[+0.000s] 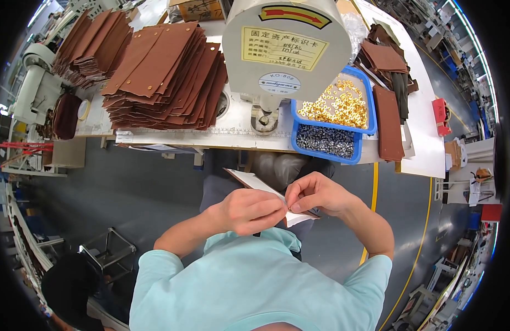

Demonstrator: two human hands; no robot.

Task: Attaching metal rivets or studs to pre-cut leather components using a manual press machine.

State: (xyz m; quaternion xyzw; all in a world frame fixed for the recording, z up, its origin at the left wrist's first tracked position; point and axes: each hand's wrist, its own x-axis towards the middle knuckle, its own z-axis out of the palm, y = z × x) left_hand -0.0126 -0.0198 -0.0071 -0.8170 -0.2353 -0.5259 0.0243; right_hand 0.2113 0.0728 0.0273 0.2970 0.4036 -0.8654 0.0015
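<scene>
Close in front of my chest, off the table's front edge, I hold a brown leather panel (254,181) tilted, its pale backing facing up. My left hand (249,211) is closed with its fingers pinching the panel, covering its middle. Fingertips of my right hand (316,193) are pinched together over the panel, meeting my left fingertips; a tiny thing may be between them, too small to make out. Beyond my hands stands a grey press machine (288,47), its lower die (264,120) at the table edge.
Left of the press lie tall stacks of brown leather panels (155,60), some with gold studs. On the right, a blue tray (370,102) of gold fasteners overlaps one of silver fasteners (325,141). More leather pieces (387,124) lie beyond. A metal-framed stool (108,248) stands behind left.
</scene>
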